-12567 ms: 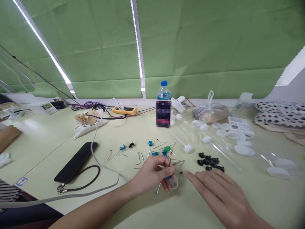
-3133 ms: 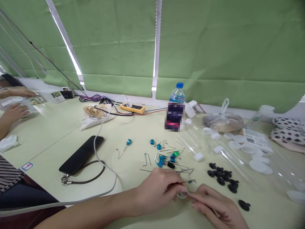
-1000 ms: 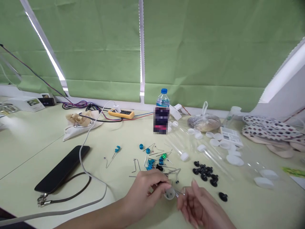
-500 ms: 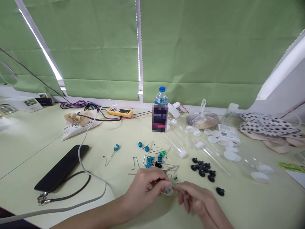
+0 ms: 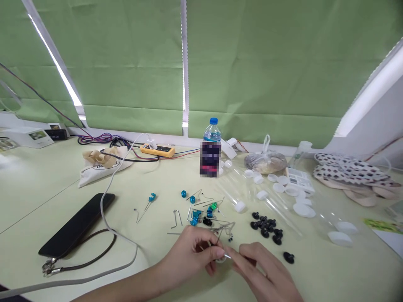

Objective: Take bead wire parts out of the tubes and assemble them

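Observation:
My left hand (image 5: 198, 256) is closed in a pinch, thumb against fingers, around a small pale round piece (image 5: 221, 260) mostly hidden behind the thumb. A thin metal rod (image 5: 227, 256) shows between the two hands. The fingers of my right hand (image 5: 264, 272) are bent, with the index fingertip against this rod; its other end is hidden. Just beyond my hands lie blue metal collars (image 5: 195, 217), a green one (image 5: 213, 206), a black one (image 5: 207, 221) and several bent wires (image 5: 228, 226). Two L-shaped metal keys (image 5: 175, 219) rest to their left.
Black knobs (image 5: 264, 224) lie to the right, near clear tubes (image 5: 280, 212) and white caps (image 5: 304, 209). A bottle (image 5: 210, 157) stands at the back. On the left are a phone (image 5: 77, 224), a white cable (image 5: 108, 222) and a yellow power strip (image 5: 157, 150).
My right hand's index finger has stretched toward the left thumb, along the rod. The round piece is more covered now. The view has shifted slightly.

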Demonstrator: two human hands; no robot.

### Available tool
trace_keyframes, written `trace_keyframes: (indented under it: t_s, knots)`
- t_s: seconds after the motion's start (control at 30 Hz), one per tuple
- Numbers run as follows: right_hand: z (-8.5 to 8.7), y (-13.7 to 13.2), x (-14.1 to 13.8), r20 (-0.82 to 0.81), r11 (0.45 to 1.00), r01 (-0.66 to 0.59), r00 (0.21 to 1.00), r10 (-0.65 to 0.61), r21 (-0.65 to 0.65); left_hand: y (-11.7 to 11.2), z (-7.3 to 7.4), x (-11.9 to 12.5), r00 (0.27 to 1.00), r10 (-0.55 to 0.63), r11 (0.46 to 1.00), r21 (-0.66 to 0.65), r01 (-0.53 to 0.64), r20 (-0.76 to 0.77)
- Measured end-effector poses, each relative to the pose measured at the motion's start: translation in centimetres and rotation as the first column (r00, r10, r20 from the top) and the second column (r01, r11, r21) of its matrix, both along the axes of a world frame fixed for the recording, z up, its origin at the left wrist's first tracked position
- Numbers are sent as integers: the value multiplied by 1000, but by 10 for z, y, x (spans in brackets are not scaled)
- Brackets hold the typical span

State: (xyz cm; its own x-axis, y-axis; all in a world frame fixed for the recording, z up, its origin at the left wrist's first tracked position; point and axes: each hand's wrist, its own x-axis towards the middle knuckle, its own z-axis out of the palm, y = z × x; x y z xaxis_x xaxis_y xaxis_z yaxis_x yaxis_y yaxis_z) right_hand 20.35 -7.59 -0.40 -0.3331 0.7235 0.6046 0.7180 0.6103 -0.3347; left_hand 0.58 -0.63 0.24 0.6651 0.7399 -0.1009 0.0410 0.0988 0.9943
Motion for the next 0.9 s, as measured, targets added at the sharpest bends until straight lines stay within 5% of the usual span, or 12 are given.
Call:
trace_keyframes:
  t_s: [0.1, 0.27, 0.47, 0.67, 0.9]
  knots:
    - [3, 1, -3, -164, 978, -52, 986, 18, -204, 1, 4, -1, 999, 33, 996, 77, -34, 13]
    - [3, 4, -10, -285, 838, -67, 952, -108, -542, 0, 12, -5, 991, 39, 910, 414, 17, -128]
    - [0, 11, 3, -282, 849, 75, 925, -255, -524, 5, 8, -7, 969, 166, 808, 588, -28, -183]
    - [0, 23, 21, -491, 787, 90, 736, -466, -611, 5, -4, -4, 953, 131, 733, 674, 92, -273]
    - [2, 24, 17, -565, 744, 35, 628, -535, -667, 2, -9, -3, 935, 145, 694, 707, 136, -323]
